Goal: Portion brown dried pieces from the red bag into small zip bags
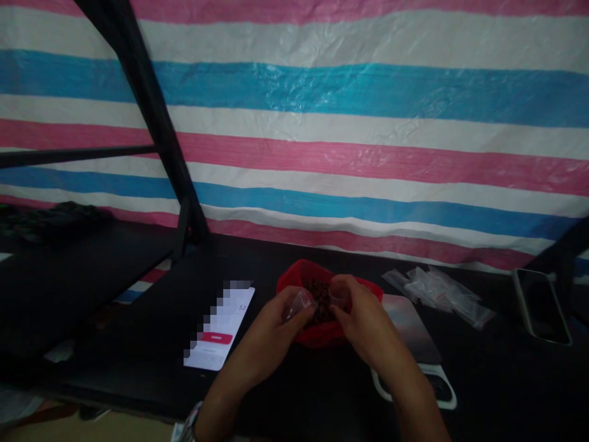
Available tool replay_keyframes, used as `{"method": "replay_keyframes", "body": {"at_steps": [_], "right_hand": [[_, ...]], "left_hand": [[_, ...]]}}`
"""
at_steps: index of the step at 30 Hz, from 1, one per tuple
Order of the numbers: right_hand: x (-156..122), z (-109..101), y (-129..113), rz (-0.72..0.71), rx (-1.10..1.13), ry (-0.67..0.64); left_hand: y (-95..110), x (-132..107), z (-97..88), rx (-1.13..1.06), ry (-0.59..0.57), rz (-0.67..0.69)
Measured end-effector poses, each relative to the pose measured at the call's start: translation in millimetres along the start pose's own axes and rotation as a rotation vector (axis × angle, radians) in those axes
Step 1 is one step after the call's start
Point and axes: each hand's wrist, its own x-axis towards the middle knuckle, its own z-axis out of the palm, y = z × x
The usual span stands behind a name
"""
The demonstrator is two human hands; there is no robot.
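Note:
A red bag [324,336] lies open on the black table, with many small brown pieces [318,296] inside that look like beans or pellets. Over its left side, my left hand [271,334] is closed on a small clear plastic bag [301,302]. My right hand [363,313] reaches over the right side and pinches a small translucent cup [338,297] just above the brown pieces. Whether anything is in the cup or the clear bag, I cannot tell. Under my right forearm sits a small kitchen scale [416,334], partly hidden by it.
A lit phone [214,347] lies left of the red bag. Several flat clear plastic bags [437,294] are piled behind the scale. Another phone [543,307] is at the far right. A black metal post [156,123] rises at the left before a striped plastic sheet [368,147].

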Motion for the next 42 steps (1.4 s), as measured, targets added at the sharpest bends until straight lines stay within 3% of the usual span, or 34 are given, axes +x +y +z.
{"method": "replay_keyframes", "body": {"at_steps": [5,9,14,19,22,31,42], "right_hand": [[-5,-6,13,-0.061,-0.231,-0.043],[-5,-4,15,-0.029,-0.284,-0.021],[-3,7,19,-0.062,-0.334,0.045],[-7,11,12,-0.056,-0.159,-0.05],[-8,10,6,-0.061,-0.154,-0.068],[4,23,10,-0.031,-0.181,-0.032],[6,33,-2,-0.069,-0.109,-0.086]], "left_hand": [[-15,3,-5.0,0.036,0.124,-0.007],[-19,3,-7.8,0.145,0.29,-0.026],[-23,9,9.7,0.077,0.471,-0.068],[-32,18,24.7,-0.083,0.53,-0.075],[-34,20,22.6,-0.194,0.545,-0.057],[-27,17,16.5,-0.467,0.593,-0.203],[-33,22,20.4,-0.812,0.637,-0.192]]}}
